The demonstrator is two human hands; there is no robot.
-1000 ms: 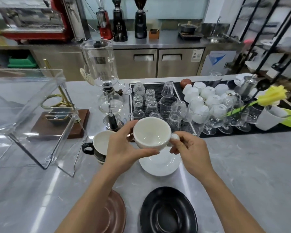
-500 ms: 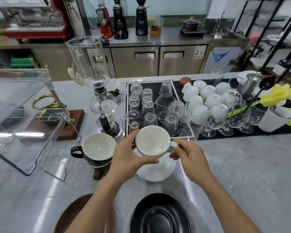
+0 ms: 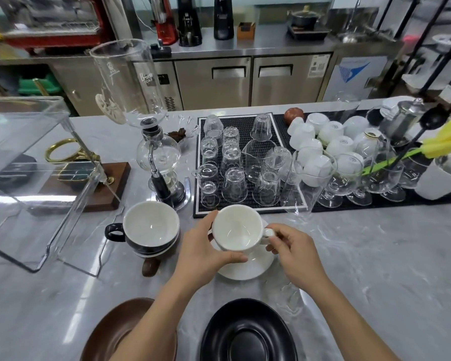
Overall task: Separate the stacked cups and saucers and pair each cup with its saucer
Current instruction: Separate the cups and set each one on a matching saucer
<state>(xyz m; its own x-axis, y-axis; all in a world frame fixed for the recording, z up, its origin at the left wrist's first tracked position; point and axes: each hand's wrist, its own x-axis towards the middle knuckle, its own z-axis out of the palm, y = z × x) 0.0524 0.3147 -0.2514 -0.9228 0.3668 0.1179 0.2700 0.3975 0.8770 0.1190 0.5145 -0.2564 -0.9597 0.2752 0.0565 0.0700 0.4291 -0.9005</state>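
A white cup [image 3: 236, 227] is held just above a white saucer [image 3: 248, 267] on the grey counter. My left hand [image 3: 202, 252] grips the cup's left side and rim. My right hand [image 3: 292, 252] pinches its handle on the right. To the left stands a stack of cups, a black-handled cup [image 3: 149, 231] with a white inside on top and a brown cup handle [image 3: 149, 267] showing beneath. A brown saucer [image 3: 115, 332] and a black saucer [image 3: 248, 334] lie at the near edge; my left forearm covers part of the brown one.
A black mat [image 3: 245, 123] with several upturned glasses lies just behind the cup. A glass siphon brewer [image 3: 159, 157] stands behind the cup stack. A clear acrylic cover [image 3: 37, 178] takes up the left. White cups and stemmed glasses crowd the back right.
Both hands have lowered the white cup closer to the white saucer. The view has tilted down, showing more of the cup stack and the near saucers.
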